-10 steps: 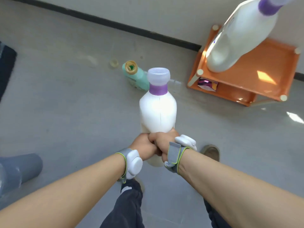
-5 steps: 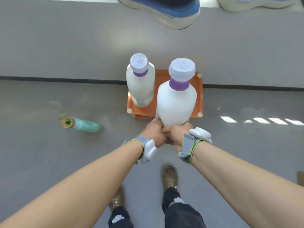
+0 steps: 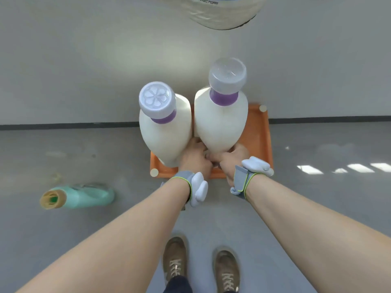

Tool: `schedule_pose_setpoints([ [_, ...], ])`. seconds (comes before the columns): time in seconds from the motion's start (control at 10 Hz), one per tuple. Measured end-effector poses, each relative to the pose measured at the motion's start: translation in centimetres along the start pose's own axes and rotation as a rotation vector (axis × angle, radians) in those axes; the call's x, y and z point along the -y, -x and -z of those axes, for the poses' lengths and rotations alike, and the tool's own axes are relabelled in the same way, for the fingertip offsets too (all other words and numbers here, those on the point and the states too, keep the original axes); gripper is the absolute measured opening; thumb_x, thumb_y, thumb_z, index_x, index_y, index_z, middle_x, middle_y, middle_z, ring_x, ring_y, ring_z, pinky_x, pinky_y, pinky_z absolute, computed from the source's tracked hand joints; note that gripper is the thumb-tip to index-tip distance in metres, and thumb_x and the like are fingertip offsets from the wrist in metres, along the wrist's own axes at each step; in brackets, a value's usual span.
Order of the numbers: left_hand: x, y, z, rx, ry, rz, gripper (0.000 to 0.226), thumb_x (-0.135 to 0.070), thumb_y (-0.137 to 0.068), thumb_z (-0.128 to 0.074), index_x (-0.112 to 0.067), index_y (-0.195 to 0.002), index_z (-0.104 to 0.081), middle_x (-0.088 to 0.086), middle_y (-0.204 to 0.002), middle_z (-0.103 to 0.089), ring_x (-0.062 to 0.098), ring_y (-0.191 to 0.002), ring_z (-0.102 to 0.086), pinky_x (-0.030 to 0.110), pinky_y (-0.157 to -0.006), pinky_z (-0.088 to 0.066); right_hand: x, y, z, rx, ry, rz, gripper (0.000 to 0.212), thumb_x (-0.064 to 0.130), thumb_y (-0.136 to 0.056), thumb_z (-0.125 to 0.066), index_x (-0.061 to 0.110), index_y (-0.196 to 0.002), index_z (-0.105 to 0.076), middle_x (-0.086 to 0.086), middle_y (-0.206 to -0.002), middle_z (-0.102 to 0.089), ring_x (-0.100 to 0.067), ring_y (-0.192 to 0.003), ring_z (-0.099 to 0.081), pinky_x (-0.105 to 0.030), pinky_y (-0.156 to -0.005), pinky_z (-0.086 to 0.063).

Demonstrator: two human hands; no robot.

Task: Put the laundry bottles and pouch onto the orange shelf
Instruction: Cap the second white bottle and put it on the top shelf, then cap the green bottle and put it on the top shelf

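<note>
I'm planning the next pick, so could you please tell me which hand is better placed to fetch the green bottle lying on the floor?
Left. The green bottle lies on the floor left of the orange shelf, nearer the left hand. The right hand would have to cross over.

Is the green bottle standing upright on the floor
No, the green bottle lies on its side on the grey floor, its open neck pointing left, apart from the orange shelf.
</note>
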State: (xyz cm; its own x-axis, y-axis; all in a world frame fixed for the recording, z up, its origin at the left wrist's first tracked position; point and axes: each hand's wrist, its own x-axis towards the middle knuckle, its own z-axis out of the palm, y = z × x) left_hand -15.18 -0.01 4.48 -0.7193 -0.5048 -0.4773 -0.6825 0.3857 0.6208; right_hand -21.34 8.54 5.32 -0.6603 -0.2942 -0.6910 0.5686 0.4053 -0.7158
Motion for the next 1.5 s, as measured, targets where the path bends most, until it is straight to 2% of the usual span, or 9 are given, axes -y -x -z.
schedule_pose_setpoints([
  [0.1, 1.2, -0.3, -1.5, -0.041, -0.060, -0.033, 0.036, 0.000, -0.077, -0.056, -0.011, -0.109, -0.069, 0.007, -0.134, -0.054, 0.031, -0.113, -0.056, 0.026, -0.078, -0.038, -1.6, -1.1, 0.4, -0.011, 0.053, -0.016, 0.055, -0.013, -0.064, -0.076, -0.004, -0.117, -0.062, -0.020, -0.104, -0.073, -0.035, -0.090, -0.070, -0.044, -0.075, -0.061],
  [0.3, 2.5, 0.1, -2.9, -0.066, -0.134, 0.028, 0.036, 0.001, -0.080, -0.050, -0.010, -0.111, -0.064, 0.009, -0.127, -0.060, 0.036, -0.107, -0.060, 0.031, -0.073, -0.039, -3.3, -1.6, 0.0, 0.020, 0.230, -0.015, 0.042, -0.006, -0.070, -0.078, 0.000, -0.110, -0.069, -0.006, -0.093, -0.072, -0.021, -0.082, -0.066, -0.015, -0.059, -0.049],
  [0.5, 0.8, 0.6, -1.5, 0.235, -0.216, 0.097, 0.035, -0.007, -0.083, -0.049, -0.013, -0.115, -0.059, 0.012, -0.115, -0.066, 0.035, -0.105, -0.062, 0.038, -0.084, -0.051, -1.1, -0.4, 0.5, 0.124, 0.471, -0.276, 0.053, 0.010, -0.093, -0.062, -0.002, -0.141, -0.044, -0.021, -0.141, -0.051, -0.028, -0.114, -0.055, -0.033, -0.088, -0.044],
  [0.7, 4.4, 7.5, 2.2, 0.441, -0.209, 0.256, 0.034, -0.007, -0.084, -0.046, -0.018, -0.110, -0.067, 0.010, -0.112, -0.069, 0.032, -0.102, -0.064, 0.028, -0.076, -0.047, 0.5, 6.3, -3.3, 0.401, 0.653, -0.401, 0.032, 0.005, -0.091, -0.058, 0.003, -0.124, -0.058, -0.016, -0.104, -0.058, -0.030, -0.088, -0.061, -0.041, -0.080, -0.059],
  [0.9, 12.1, 13.7, 8.7, 0.535, -0.220, 0.472, 0.041, 0.001, -0.088, -0.044, -0.014, -0.120, -0.065, 0.015, -0.115, -0.068, 0.032, -0.106, -0.065, 0.021, -0.071, -0.042, 1.0, 10.6, -10.3, 0.553, 0.773, -0.290, 0.026, -0.002, -0.087, -0.060, 0.008, -0.110, -0.063, -0.012, -0.092, -0.060, -0.028, -0.081, -0.061, -0.040, -0.081, -0.057],
  [1.0, 17.0, 14.9, 10.7, 0.534, -0.323, 0.467, 0.035, 0.003, -0.087, -0.044, -0.010, -0.113, -0.064, 0.013, -0.101, -0.058, 0.028, -0.084, -0.047, 0.024, -0.078, -0.044, -0.3, 11.9, -15.0, 0.579, 0.732, -0.319, 0.017, -0.003, -0.091, -0.056, 0.013, -0.085, -0.056, -0.006, -0.079, -0.054, -0.020, -0.072, -0.058, -0.033, -0.067, -0.045],
  [1.1, 20.9, 15.5, 11.3, 0.543, -0.395, 0.395, 0.032, 0.004, -0.082, -0.048, -0.019, -0.101, -0.060, 0.012, -0.099, -0.051, 0.019, -0.084, -0.040, 0.026, -0.074, -0.042, -2.5, 12.7, -18.7, 0.536, 0.655, -0.354, 0.019, -0.005, -0.092, -0.057, 0.010, -0.103, -0.056, -0.009, -0.079, -0.057, -0.017, -0.064, -0.059, -0.027, -0.061, -0.043],
  [1.3, 35.6, 19.4, 15.0, 0.578, -0.489, 0.469, 0.028, -0.003, -0.064, -0.055, -0.008, -0.088, -0.067, 0.014, -0.089, -0.069, 0.033, -0.081, -0.064, 0.039, -0.082, -0.056, -11.8, 16.0, -29.1, 0.365, 0.735, -0.309, 0.059, 0.002, -0.080, -0.076, 0.014, -0.132, -0.050, -0.021, -0.119, -0.063, -0.030, -0.102, -0.065, -0.038, -0.078, -0.060],
  [1.5, 45.7, 20.4, 17.3, 0.446, -0.512, 0.569, 0.024, -0.011, -0.042, -0.040, -0.013, -0.064, -0.049, 0.006, -0.064, -0.054, 0.024, -0.057, -0.053, 0.029, -0.066, -0.047, -17.7, 16.5, -35.7, 0.327, 0.985, -0.148, 0.089, 0.028, -0.073, -0.082, 0.019, -0.147, -0.033, -0.011, -0.120, -0.061, -0.033, -0.111, -0.062, -0.047, -0.097, -0.053],
])
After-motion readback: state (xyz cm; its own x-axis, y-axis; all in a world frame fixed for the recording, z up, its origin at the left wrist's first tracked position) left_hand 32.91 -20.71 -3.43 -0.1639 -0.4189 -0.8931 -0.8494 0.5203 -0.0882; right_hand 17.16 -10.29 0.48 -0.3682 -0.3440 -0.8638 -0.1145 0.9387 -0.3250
